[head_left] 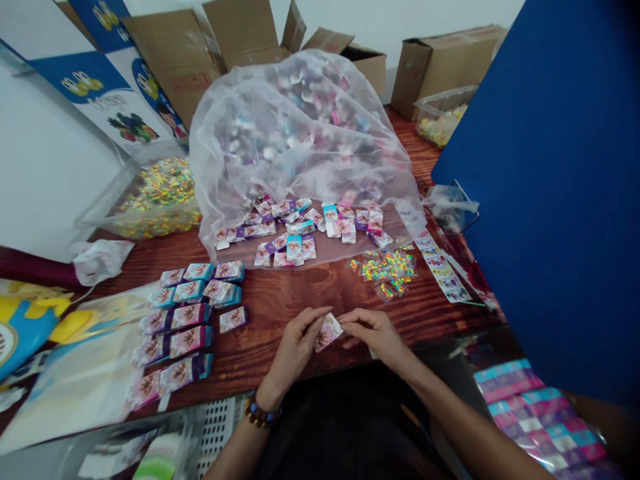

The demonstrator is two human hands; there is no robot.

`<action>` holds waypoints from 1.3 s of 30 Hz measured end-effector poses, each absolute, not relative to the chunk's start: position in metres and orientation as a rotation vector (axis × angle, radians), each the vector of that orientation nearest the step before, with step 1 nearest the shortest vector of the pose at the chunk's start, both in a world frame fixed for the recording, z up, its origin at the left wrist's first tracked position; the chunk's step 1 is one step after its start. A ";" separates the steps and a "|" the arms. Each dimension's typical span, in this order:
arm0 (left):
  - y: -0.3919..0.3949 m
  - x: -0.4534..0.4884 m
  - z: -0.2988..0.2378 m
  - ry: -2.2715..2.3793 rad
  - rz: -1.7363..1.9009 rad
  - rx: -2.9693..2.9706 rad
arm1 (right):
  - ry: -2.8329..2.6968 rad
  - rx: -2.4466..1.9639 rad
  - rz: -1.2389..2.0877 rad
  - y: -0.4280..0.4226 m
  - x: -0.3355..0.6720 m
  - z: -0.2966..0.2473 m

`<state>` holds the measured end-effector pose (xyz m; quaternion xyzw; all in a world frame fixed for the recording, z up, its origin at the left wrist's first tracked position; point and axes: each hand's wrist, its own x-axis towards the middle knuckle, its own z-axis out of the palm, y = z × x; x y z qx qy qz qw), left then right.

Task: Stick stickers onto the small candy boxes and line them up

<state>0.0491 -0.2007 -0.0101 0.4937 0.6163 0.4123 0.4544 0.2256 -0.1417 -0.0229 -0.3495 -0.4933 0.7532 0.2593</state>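
Observation:
My left hand (295,348) and my right hand (373,335) meet above the wooden table (273,327), both pinching a small white-and-pink printed carton (329,332) between them. The carton is tilted and its lower end points toward me. A beaded bracelet (261,412) circles my left wrist. Rows of finished-looking purple and teal cartons (187,320) lie to the left of my hands. Farther ahead, a loose heap of similar cartons (295,230) spreads in front of a large transparent bag (300,127) of silvery pieces. A small pile of colourful sweets (387,270) lies ahead of my right hand.
A transparent tub of coloured sprinkles (160,200) stands at the far left, and printed strips (443,270) lie at right. A tall blue board (550,167) blocks the right side. Cardboard boxes (245,40) stand behind, and a bagged stack of printed sheets (540,420) sits lower right.

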 end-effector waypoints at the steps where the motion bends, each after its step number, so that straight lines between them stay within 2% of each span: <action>1: -0.200 0.050 -0.010 1.530 1.019 1.216 | -1.253 -0.957 2.111 -0.142 0.225 -0.023; 6: -0.200 0.056 -0.008 1.605 1.009 1.211 | -1.125 -0.970 2.254 -0.145 0.219 -0.023; 16: -0.196 0.051 -0.015 1.676 0.962 1.442 | -1.169 -1.071 2.151 -0.149 0.205 -0.028; 22: -0.201 0.056 -0.022 1.665 1.002 1.345 | -1.079 -0.935 2.353 -0.145 0.207 -0.035; 24: -0.201 0.058 -0.022 1.726 1.050 1.294 | -1.140 -0.955 2.216 -0.149 0.205 -0.036; 28: -0.201 0.060 -0.024 1.868 1.131 1.212 | -1.580 -1.053 1.601 -0.165 0.199 -0.032; 30: -0.202 0.061 -0.026 1.902 1.152 1.173 | -1.733 -1.014 1.423 -0.173 0.196 -0.028; 35: -0.209 0.063 -0.029 1.901 1.199 1.166 | -1.680 -1.048 1.418 -0.175 0.191 -0.026; 39: -0.215 0.053 -0.020 1.694 1.081 1.243 | -1.613 -1.047 1.515 -0.163 0.192 -0.027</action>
